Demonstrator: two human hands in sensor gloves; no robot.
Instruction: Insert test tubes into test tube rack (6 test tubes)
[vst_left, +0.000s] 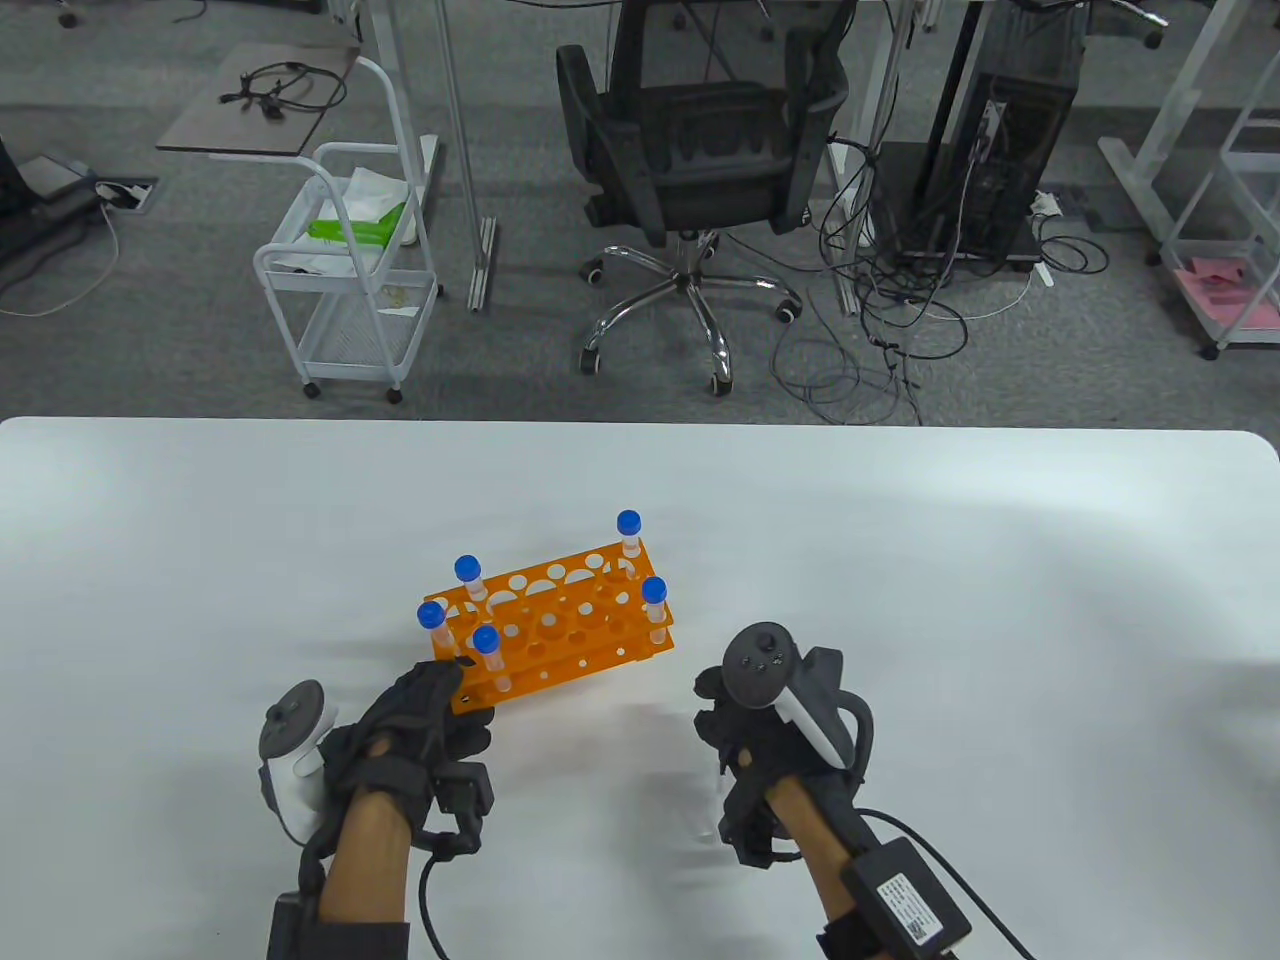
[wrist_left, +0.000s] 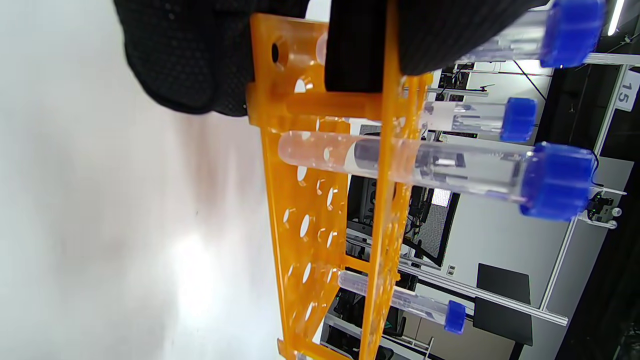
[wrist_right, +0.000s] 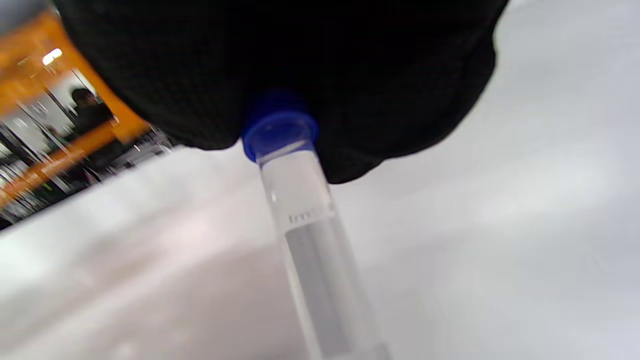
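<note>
Rack: orange plastic test tube rack (vst_left: 560, 625), rectangular, two perforated plates joined by thin posts, round holes in rows; it stands on the bench near the front centre, set at a slant to the bench edge.
Tubes in rack: five clear, round-bottomed plastic tubes (vst_left: 655, 608) with blue ribbed screw caps stand upright in the rack, three at its left end, two at its right end.
Sixth tube: a clear tube (wrist_right: 310, 240) with a blue cap (wrist_right: 278, 131) and a faint printed label; held at the cap end by the right hand, shaft pointing away from the palm over the bench surface. Its tip is out of view.
Bench: white, smooth, matt bench (vst_left: 900, 560) with soft reflections.
Left hand: the left hand (vst_left: 410, 725), in a black knit glove, grips the near left corner of the rack; in the left wrist view the fingers (wrist_left: 190, 55) wrap the rack's end, thumb side against the lower plate.
Right hand: the right hand (vst_left: 765, 745), gloved in black mesh, is to the right of the rack and apart from it, fingers curled down and closed round the sixth tube's cap.
Trackers: grey-and-white tracker (vst_left: 290, 755) strapped to the back of the left hand; dark one (vst_left: 765, 665) on the right.
Background: black office chair (vst_left: 690, 160) and white wire trolley (vst_left: 350, 270) on grey carpet beyond the bench.
</note>
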